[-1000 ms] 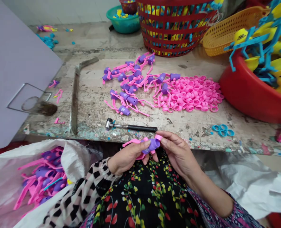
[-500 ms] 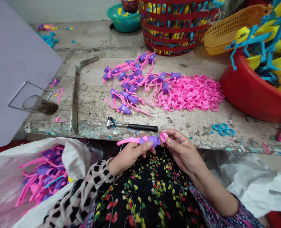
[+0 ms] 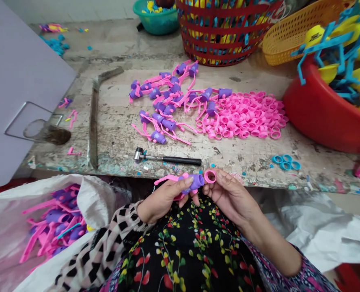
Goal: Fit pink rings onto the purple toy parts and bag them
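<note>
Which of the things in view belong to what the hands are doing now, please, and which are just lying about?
In use: left hand holding purple-and-pink part; right hand holding pink ring.

Lying about: small hammer, blue rings, red basket, yellow basket.

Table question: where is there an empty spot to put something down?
Bare table lies between the metal bar and the purple-and-pink parts, above the hammer. Another patch sits between the hammer and the blue rings. It is crowded around the pink rings and red tub.
</note>
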Demonstrator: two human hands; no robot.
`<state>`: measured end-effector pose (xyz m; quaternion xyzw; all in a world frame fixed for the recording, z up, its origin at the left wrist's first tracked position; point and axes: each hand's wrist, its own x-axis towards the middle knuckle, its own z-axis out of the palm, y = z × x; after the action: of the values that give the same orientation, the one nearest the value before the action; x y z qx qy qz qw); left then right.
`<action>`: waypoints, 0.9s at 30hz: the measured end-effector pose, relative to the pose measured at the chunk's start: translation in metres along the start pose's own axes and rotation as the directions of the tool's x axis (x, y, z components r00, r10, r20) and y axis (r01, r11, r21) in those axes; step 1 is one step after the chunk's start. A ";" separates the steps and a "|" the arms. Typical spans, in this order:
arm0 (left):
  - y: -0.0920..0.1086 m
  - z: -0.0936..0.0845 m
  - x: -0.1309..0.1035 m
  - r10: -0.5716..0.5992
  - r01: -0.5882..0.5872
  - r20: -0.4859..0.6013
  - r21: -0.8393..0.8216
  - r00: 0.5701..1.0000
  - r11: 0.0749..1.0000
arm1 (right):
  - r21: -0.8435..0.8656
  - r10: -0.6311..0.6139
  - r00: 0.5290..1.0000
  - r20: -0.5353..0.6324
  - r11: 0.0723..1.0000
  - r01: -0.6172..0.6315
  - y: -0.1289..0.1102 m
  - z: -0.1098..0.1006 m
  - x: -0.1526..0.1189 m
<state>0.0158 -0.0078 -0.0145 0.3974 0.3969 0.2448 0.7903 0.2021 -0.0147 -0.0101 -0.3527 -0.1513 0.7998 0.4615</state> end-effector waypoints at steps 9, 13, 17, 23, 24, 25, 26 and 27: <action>0.002 0.001 0.000 -0.038 0.038 0.005 -0.034 0.999 0.999 | 0.003 -0.012 0.999 0.047 1.000 0.012 0.000 -0.004 -0.004; 0.004 0.001 -0.001 -0.039 0.040 0.018 -0.028 0.999 0.999 | -0.005 -0.027 0.997 0.077 1.000 0.028 -0.002 -0.004 -0.006; 0.004 0.001 -0.001 -0.037 0.037 0.018 -0.025 0.999 0.999 | -0.011 -0.049 0.994 0.094 0.999 0.051 -0.003 -0.002 -0.007; 0.000 0.000 0.001 -0.024 0.025 0.013 -0.034 1.000 0.999 | -0.025 -0.056 0.995 0.082 0.998 0.058 -0.004 0.000 -0.008; 0.000 0.000 0.001 -0.024 0.025 0.012 -0.033 1.000 0.999 | -0.037 -0.058 0.996 0.071 0.997 0.061 -0.004 0.000 -0.008; 0.000 0.000 0.001 -0.024 0.025 0.012 -0.031 1.000 0.999 | -0.052 -0.063 0.996 0.058 0.996 0.066 -0.004 0.000 -0.008; 0.001 0.000 0.001 -0.024 0.024 0.010 -0.029 1.000 0.999 | -0.070 -0.070 0.997 0.046 0.995 0.073 -0.004 0.000 -0.008; 0.001 0.001 0.001 -0.025 0.025 0.010 -0.028 1.000 0.999 | -0.089 -0.076 0.996 0.035 0.993 0.079 -0.003 -0.001 -0.008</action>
<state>0.0167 -0.0071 -0.0142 0.3826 0.3948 0.2384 0.8006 0.2073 -0.0198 -0.0054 -0.3545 -0.2079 0.7790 0.4736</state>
